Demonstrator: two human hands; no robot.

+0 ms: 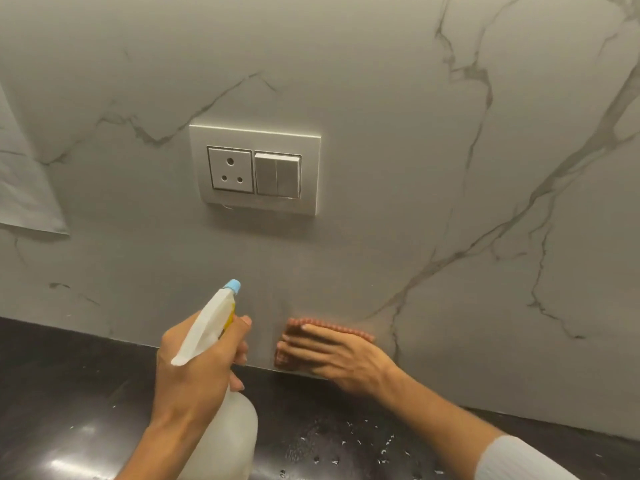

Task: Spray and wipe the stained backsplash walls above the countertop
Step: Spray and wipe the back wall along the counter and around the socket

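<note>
The backsplash (381, 133) is grey-white marble-look wall with dark veins. My left hand (197, 372) grips a translucent spray bottle (211, 327) with a white trigger head and blue nozzle aimed up at the wall. A finger rests on its trigger. My right hand (332, 355) lies flat, pressing a pink-orange cloth (332, 326) against the wall just above the countertop joint, right of the bottle. The cloth is mostly hidden under my fingers.
A white plate with a three-pin socket and two switches (254, 169) sits on the wall above my hands. The black countertop (69, 393) carries scattered water droplets (363, 445). A pale sheet or panel (24, 188) hangs at the far left.
</note>
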